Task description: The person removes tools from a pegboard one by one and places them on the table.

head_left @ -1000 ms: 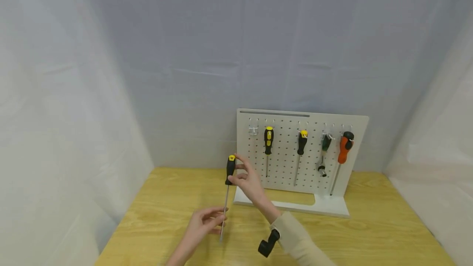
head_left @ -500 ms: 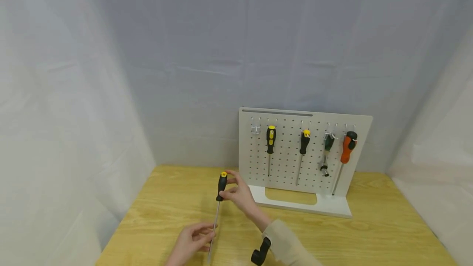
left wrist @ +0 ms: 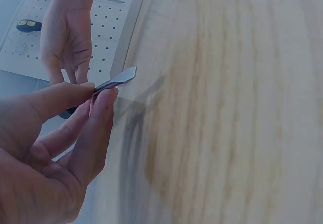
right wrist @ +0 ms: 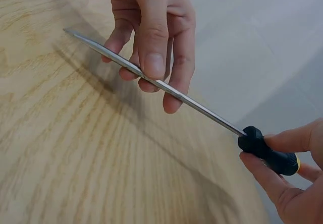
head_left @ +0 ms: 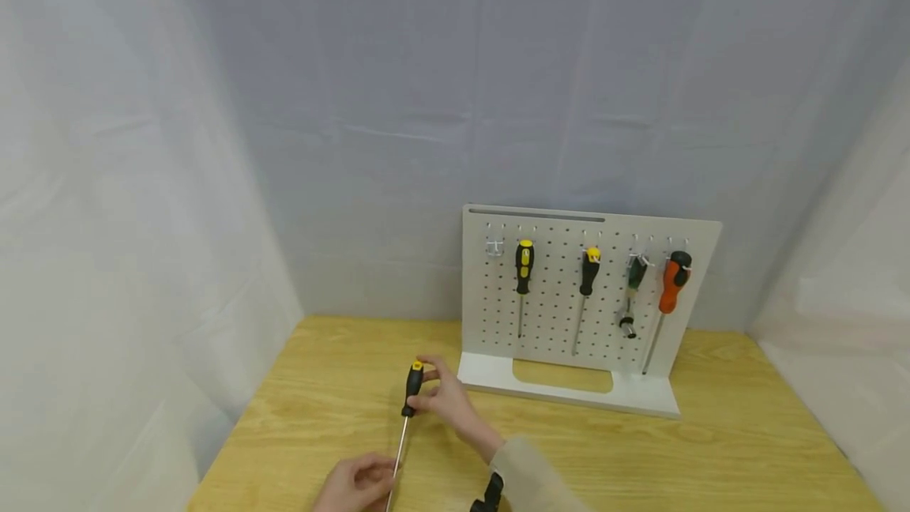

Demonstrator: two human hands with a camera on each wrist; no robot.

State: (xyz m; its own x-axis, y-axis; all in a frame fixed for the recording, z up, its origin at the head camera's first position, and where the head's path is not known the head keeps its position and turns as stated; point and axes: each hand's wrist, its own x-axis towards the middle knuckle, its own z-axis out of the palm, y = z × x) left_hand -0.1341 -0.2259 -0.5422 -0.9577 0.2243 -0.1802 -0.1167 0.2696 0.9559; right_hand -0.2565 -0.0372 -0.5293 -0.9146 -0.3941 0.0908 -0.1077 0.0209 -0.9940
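A long flat-blade screwdriver [head_left: 412, 389] with a black handle and yellow end cap is held above the table by both hands. My right hand [head_left: 449, 404] grips the handle between thumb and fingers. Farther down, my left hand [head_left: 353, 483] pinches the steel shaft with thumb and fingers. In the right wrist view the shaft [right wrist: 202, 108] slants from the handle past the left thumb to the tip. The flat tip [left wrist: 125, 76] shows in the left wrist view, just beyond the left thumb and fingertips.
A white pegboard stand [head_left: 562, 322] stands at the back right of the wooden table [head_left: 320, 370]. On it hang two black-and-yellow screwdrivers [head_left: 524, 267], a green-handled tool [head_left: 637, 271] and an orange screwdriver [head_left: 673, 283]. A clear hook [head_left: 494, 247] sits at its left. White curtains surround the table.
Both hands have moved toward me and a little left with the screwdriver, away from the pegboard. The holds on handle and shaft look the same.
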